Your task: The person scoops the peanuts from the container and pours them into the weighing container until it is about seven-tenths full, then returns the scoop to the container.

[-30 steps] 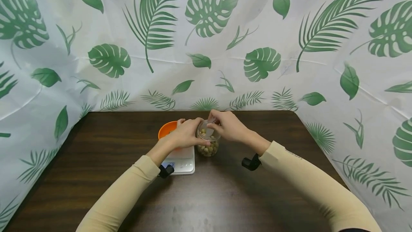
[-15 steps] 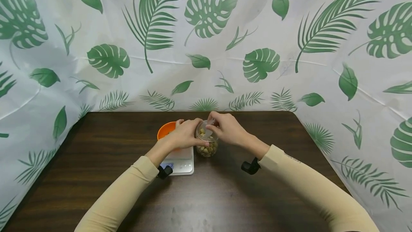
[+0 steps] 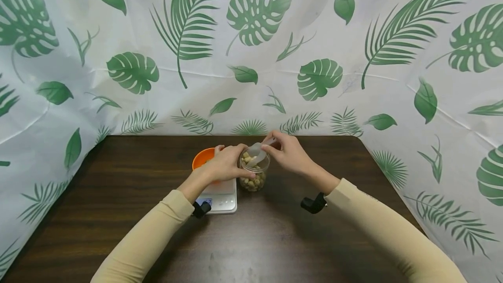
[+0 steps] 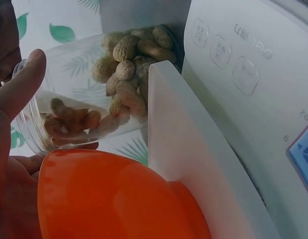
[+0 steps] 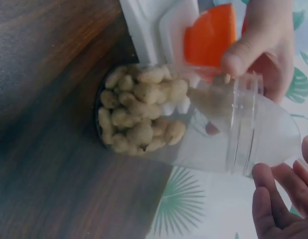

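A clear plastic jar [image 3: 253, 180] part-filled with unshelled peanuts [image 5: 141, 109] stands on the table. My left hand [image 3: 225, 163] grips it at the mouth, with the thumb across the near side of the rim. My right hand [image 3: 288, 152] pinches the handle of a translucent white scoop [image 3: 257, 155], which tilts in the jar's mouth. Some peanuts [image 4: 69, 119] show high up near the neck in the left wrist view. Beside the jar, an orange bowl [image 4: 114, 194] sits on a white kitchen scale [image 3: 225, 204], partly hidden behind my left hand.
Dark wood table [image 3: 251, 239] surrounds the things, its far edge meeting a leaf-printed white curtain [image 3: 251, 91]. The scale's display [image 4: 303, 154] lies under my left wrist in the head view. Jar and scale stand close side by side.
My right hand has shifted a little right and back, and the scoop now leans over the rim with more of its handle showing. My left hand keeps its grip on the jar.
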Demonstrator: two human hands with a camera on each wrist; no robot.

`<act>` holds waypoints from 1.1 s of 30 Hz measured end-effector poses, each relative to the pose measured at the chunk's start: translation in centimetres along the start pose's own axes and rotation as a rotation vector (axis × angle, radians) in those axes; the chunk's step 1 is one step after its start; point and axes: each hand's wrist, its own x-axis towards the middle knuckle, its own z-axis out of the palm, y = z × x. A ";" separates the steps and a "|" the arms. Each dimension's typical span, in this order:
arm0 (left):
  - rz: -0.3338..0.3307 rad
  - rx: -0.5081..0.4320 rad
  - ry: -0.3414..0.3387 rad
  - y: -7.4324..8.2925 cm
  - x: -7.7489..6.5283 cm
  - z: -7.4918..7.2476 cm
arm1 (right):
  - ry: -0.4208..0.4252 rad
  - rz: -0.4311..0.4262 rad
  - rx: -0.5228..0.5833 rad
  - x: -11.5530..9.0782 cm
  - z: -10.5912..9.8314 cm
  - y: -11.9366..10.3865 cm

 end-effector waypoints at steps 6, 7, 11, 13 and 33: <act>0.001 0.002 0.006 0.0 0.1 0.1 | 0.008 0.080 0.083 -0.1 -0.6 0.7; 0.000 0.003 0.006 0.0 0.1 0.1 | 0.010 0.087 0.090 -0.1 -0.6 0.8; -0.005 0.005 0.000 0.1 0.1 0.1 | 0.006 0.082 0.112 -0.4 -0.9 1.2; -0.008 0.005 -0.004 0.1 0.1 0.1 | -0.012 0.064 0.107 -0.7 -1.0 1.2; -0.003 0.009 -0.002 -0.1 0.0 0.1 | -0.025 0.062 0.117 -1.9 0.1 -0.3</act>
